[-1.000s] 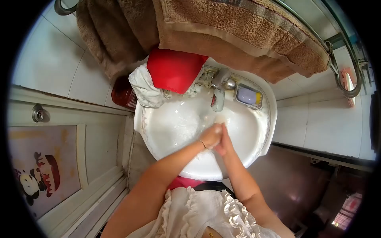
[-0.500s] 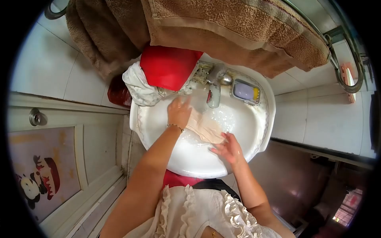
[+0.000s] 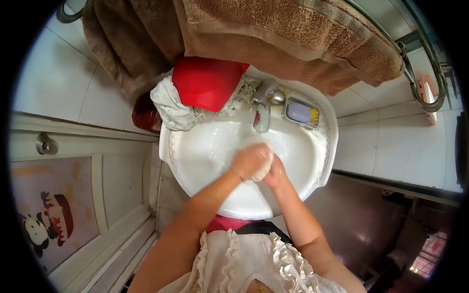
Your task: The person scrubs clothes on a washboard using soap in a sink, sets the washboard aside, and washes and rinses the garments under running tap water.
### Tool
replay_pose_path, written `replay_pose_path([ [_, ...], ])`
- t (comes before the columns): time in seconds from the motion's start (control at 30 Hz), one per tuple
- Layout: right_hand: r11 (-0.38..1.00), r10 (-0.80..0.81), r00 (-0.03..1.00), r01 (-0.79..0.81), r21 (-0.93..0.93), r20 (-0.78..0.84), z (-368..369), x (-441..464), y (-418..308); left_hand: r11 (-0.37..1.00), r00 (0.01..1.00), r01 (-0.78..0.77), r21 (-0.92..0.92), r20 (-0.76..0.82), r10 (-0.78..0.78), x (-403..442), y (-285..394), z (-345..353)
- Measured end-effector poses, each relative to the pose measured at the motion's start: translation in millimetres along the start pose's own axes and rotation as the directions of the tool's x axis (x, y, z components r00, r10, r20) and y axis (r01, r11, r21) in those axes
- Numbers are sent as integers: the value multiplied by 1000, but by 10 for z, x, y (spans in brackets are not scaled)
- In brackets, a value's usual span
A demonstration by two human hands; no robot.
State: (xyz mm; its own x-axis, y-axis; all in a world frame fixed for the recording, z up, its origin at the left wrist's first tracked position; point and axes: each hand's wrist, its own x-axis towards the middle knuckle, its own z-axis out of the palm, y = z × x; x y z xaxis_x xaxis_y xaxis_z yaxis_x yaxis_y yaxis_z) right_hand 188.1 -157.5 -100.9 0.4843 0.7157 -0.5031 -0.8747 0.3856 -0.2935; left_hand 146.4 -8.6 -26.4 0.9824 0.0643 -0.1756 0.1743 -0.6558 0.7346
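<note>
My left hand, slightly blurred and with a bracelet at its wrist, closes on a pale cream cloth bunched into a small wad. Against the other side of the wad presses my right hand, its fingers curled and partly hidden behind the cloth. Both hands meet over the middle of a white oval sink, just below the faucet. Water drops shine on the basin wall.
A soap dish with a purple bar and a yellow piece sits right of the faucet. At the back left are a red plastic container and a white cloth. Brown towels hang above; a door stands at left.
The cloth, spread out in the basin before, is now bunched between my hands. My left hand has moved right and toward me to meet my right hand, which has closed and shifted slightly up.
</note>
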Motion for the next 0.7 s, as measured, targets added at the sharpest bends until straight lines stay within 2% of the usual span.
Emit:
replay_pose_path([
  [0.03, 999, 43, 982, -43, 5, -183, 572, -203, 5, 975, 971, 215, -47, -94, -219, 110, -299, -9],
  [0.07, 997, 81, 932, -80, 16, -354, 880, -293, -1, 994, 965, 90, 58, -252, -72, 162, -567, -95],
  [0.1, 997, 54, 971, -67, -49, -232, 575, -238, 109, 976, 986, 117, 181, -139, -92, 146, -709, -168],
  [0.13, 997, 52, 972, -66, -51, -229, 610, -262, 53, 976, 986, 116, 183, -142, -91, 185, -851, -178],
  [0.17, 986, 108, 918, -147, -74, -382, 685, -358, -14, 956, 941, 109, 273, -339, -10, 216, -1010, -141],
  [0.2, 969, 154, 837, -231, -83, -525, 700, -438, -78, 925, 854, 121, 360, -513, 88, 213, -1071, -133],
  [0.23, 957, 125, 843, -242, -161, -524, 227, -399, -24, 908, 765, 308, 283, -641, -60, 163, -1047, -35],
  [0.27, 957, 124, 843, -240, -161, -524, 297, -403, -6, 909, 765, 306, 283, -641, -58, 143, -1013, 133],
  [0.3, 946, 63, 831, -226, -231, -552, 474, -412, 30, 933, 900, 289, 215, -393, -188, 144, -989, 369],
  [0.33, 929, 1, 818, -213, -302, -575, 586, -394, 46, 946, 955, 292, 141, -102, -279, 138, -905, 561],
  [0.37, 928, -3, 820, -210, -307, -573, 528, -287, 45, 930, 932, 362, -69, 48, -359, 114, -638, 597],
  [0.4, 974, 19, 838, -139, -179, -546, 408, -115, 36, 858, 894, 442, -261, 208, -397, 76, -338, 589],
  [0.43, 997, 40, 856, -71, -41, -516, 343, 16, 9, 938, 975, 201, -283, -36, -219, -29, -136, 696],
  [0.47, 997, 42, 854, -71, -36, -518, 389, 36, -78, 969, 963, -45, -243, -267, -22, -142, -11, 762],
  [0.5, 988, 157, 907, -145, 60, -392, 469, -16, -200, 969, 966, -38, -243, -256, -26, -227, 100, 658],
  [0.57, 986, 119, 950, -148, -79, -287, 350, -37, -256, 950, 979, -203, -238, -58, 195, -306, 315, 387],
  [0.6, 986, 120, 951, -148, -80, -284, 329, -72, -156, 950, 979, -203, -236, -60, 195, -282, 272, 385],
  [0.63, 826, -127, 964, -28, -563, -235, 314, -98, -26, 922, 937, -340, -185, -150, 316, -233, 185, 372],
  [0.67, 919, -68, 968, -33, -393, -240, 422, -95, 10, 875, 871, -467, -124, -231, 433, -181, 99, 327],
  [0.7, 979, -8, 970, -42, -199, -244, 540, -93, 45, 953, 947, -293, 75, -116, 301, -70, 14, 124],
])
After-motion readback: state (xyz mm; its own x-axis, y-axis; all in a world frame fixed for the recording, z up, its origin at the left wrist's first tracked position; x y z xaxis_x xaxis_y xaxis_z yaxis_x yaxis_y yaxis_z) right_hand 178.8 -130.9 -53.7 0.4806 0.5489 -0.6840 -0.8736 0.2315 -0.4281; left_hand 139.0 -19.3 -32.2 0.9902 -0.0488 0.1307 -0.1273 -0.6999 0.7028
